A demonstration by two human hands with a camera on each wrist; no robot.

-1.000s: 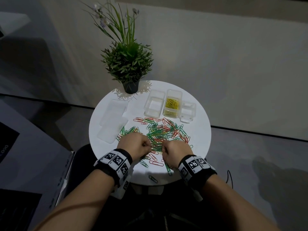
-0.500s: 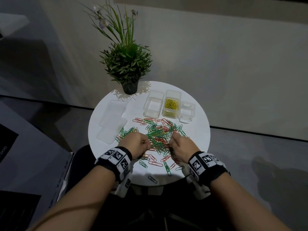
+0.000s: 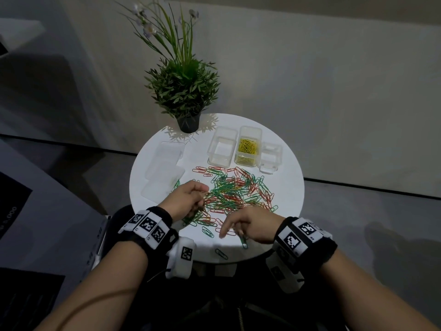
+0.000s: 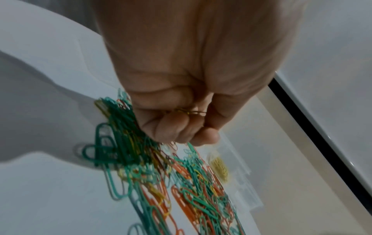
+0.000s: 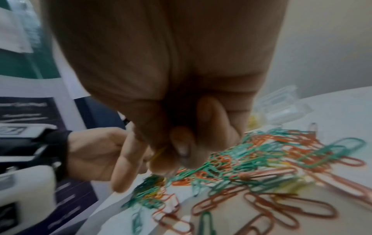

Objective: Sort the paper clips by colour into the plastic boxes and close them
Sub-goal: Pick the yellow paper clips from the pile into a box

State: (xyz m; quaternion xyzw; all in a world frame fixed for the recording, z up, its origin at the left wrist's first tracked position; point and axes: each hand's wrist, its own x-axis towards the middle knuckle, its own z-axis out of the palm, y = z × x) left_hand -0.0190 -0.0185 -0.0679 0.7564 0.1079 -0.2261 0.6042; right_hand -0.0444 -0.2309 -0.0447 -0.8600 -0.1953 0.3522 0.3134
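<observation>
On round white table [image 3: 284, 194], head view: pile of green, red and some yellow clips [image 3: 235, 189] mid-table. Beyond pile, three clear boxes in a row: left box [image 3: 222, 145] without clips, middle box [image 3: 248, 146] with yellow clips, small right box [image 3: 270, 157] just beside. Lids [image 3: 164, 168] stacked at table's left. Potted plant [image 3: 183, 91] at far edge. Left hand [image 3: 188, 199] curled at pile's near-left edge. Right hand [image 3: 250, 226] near front edge, forefinger out, over stray clips.

Left wrist view: left hand [image 4: 189, 89] clenched, pinching yellow clip [image 4: 189, 112] between thumb and fingers, above pile [image 4: 161, 174].

Right wrist view: blurred; right hand [image 5: 171, 111] with fingers curled, thin yellow bit [image 5: 159, 153] at fingertips; grasp unclear, cannot tell.
</observation>
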